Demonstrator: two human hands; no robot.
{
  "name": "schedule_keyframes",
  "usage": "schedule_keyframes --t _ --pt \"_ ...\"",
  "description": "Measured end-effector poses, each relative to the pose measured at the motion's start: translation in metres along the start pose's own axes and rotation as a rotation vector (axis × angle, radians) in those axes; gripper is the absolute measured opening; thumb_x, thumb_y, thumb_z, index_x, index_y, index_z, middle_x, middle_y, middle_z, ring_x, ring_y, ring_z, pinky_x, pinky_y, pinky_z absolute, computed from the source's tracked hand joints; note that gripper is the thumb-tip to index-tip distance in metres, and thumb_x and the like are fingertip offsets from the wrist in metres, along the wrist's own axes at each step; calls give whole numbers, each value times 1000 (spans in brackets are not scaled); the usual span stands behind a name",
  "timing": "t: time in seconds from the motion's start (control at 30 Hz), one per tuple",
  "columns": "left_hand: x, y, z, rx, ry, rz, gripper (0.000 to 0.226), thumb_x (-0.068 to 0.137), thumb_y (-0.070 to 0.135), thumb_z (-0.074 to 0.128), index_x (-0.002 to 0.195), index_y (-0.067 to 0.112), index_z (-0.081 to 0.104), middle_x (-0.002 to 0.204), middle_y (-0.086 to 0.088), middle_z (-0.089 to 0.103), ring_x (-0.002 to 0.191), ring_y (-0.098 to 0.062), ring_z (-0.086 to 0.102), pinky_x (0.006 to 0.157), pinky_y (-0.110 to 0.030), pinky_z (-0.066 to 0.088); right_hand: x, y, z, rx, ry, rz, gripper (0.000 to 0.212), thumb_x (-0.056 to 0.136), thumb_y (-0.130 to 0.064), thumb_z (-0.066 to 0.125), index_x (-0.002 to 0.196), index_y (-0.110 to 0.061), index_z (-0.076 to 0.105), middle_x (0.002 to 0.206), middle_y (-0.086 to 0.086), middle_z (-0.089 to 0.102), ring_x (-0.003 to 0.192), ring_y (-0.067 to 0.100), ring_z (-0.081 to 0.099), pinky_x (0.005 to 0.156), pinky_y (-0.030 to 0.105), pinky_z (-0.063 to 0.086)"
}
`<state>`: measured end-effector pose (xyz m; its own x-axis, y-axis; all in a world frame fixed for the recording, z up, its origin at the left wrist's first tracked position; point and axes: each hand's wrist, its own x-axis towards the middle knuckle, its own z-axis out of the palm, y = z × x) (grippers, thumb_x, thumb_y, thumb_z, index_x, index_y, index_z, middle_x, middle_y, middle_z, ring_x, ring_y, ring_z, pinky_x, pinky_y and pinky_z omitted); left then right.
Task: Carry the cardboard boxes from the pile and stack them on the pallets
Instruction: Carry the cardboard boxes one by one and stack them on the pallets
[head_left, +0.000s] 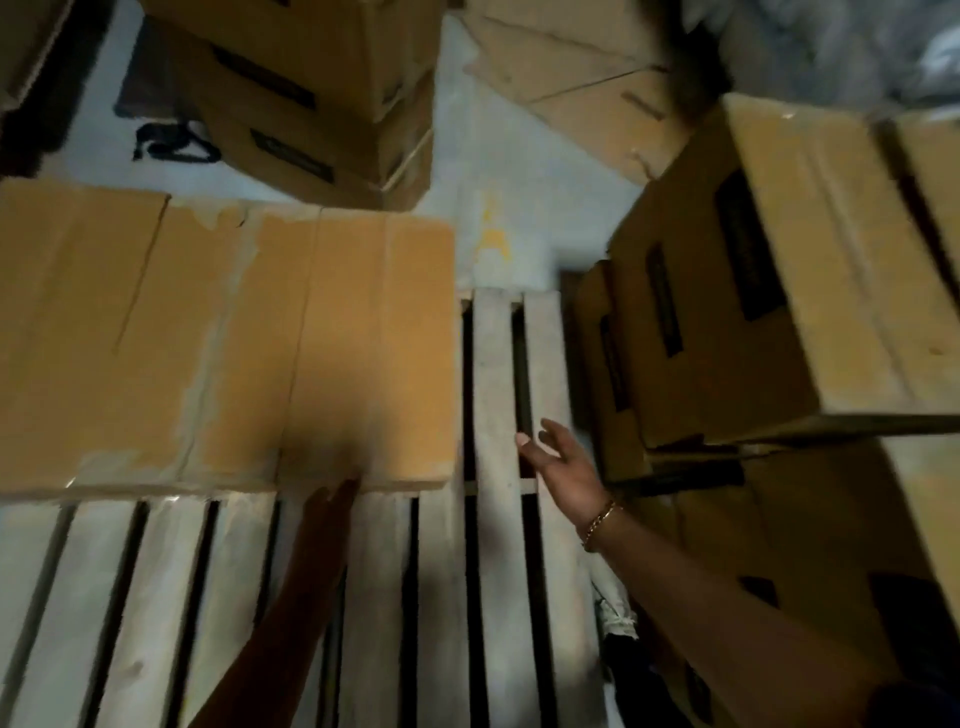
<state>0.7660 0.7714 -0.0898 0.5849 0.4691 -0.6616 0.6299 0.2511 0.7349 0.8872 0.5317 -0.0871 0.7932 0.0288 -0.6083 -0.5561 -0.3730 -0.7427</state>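
Slats of a pale wooden pallet (498, 597) fill the near ground from 5 to 8 o'clock, with dark gaps between the boards. Over them both forearms reach forward. The left hand (332, 493), blurred, lies at 6 o'clock with its fingers stretched out straight, grasping nothing, its tips at the near edge of a cardboard box (223, 338); whether they touch that edge cannot be told. The right hand (558, 462), at about 4 o'clock, is released too, fingers spread and relaxed above the pallet's right boards, holding nothing, with a gold bracelet (597, 525) on its wrist. The cardboard box rests flat on the pallet at 9 o'clock, its taped top up. At 3 o'clock, just beside the pallet's right edge, stands the pile of boxes (779, 291), one tilted carton sitting on a lower carton (810, 545). Farther off, the grey floor (519, 171) shows a faint yellow mark (491, 234) at 12 o'clock. Beyond it a second stack (311, 88) rises at 11 o'clock, with a black object (171, 143) on the floor to its left, and flattened cardboard (587, 93) lies at 1 o'clock.
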Motion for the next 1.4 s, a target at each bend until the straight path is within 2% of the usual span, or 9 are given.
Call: schedule_keyframes --t 0.1,0.2,0.33,0.5,0.73,1.0,1.1,1.3,1.4 --pt "-31 41 28 63 -103 -5 76 90 61 60 150 18 43 152 -9 45 138 -31 42 119 -55 29 -38 -21 -47 -1 48 -41 60 95 -35 68 149 -18 46 143 -1 51 110 6 59 84 8 45" --pt "-55 76 63 211 -191 -19 98 66 87 59 141 25 52 144 -5 50 135 -30 45 115 -55 34 -66 -35 -97 27 85 -97 59 95 -39 67 148 -22 47 147 -7 50 129 9 51 99 21 41" --pt "-86 123 124 255 -339 102 47 83 71 56 101 28 59 109 -1 57 113 -23 50 104 -43 39 -84 -53 -166 29 132 -172 54 95 -38 67 145 -23 51 143 -8 54 132 8 52 96 12 43" --pt "-107 146 214 361 -486 242 113 49 101 53 130 22 61 134 7 56 131 -16 49 116 -44 32 -82 -72 -263 -61 225 -275 50 92 -54 65 137 -33 56 136 -8 61 126 12 58 103 35 51" --pt "-119 149 368 415 -557 218 65 97 44 60 151 10 43 154 -8 45 141 -26 42 107 -34 34 -25 -76 -420 -165 462 -181 53 95 -48 63 140 -21 54 144 -2 55 130 19 51 102 39 46" --pt "-127 142 490 403 -471 203 86 91 57 62 159 21 25 164 -3 29 148 -25 33 107 -30 30 60 -49 -521 -377 478 -12 66 91 -58 62 144 -21 49 145 5 50 134 32 43 110 56 41" --pt "-123 142 515 379 -410 226 106 72 78 60 156 22 31 159 -5 39 144 -28 40 116 -47 37 79 -47 -532 -464 467 18 58 96 -52 60 144 -24 47 143 4 51 133 31 38 107 49 38" --pt "-117 145 543 352 -291 174 86 93 46 65 160 13 21 160 -8 35 143 -26 39 100 -24 32 97 -48 -539 -611 434 73 53 93 -59 58 133 -27 52 111 7 58 128 33 40 99 42 36" --pt "-115 144 549 341 -235 158 87 90 44 71 158 13 26 156 -9 42 139 -28 44 100 -25 34 103 -54 -537 -662 416 124 52 92 -64 55 122 -22 55 116 10 61 129 34 40 97 42 36"
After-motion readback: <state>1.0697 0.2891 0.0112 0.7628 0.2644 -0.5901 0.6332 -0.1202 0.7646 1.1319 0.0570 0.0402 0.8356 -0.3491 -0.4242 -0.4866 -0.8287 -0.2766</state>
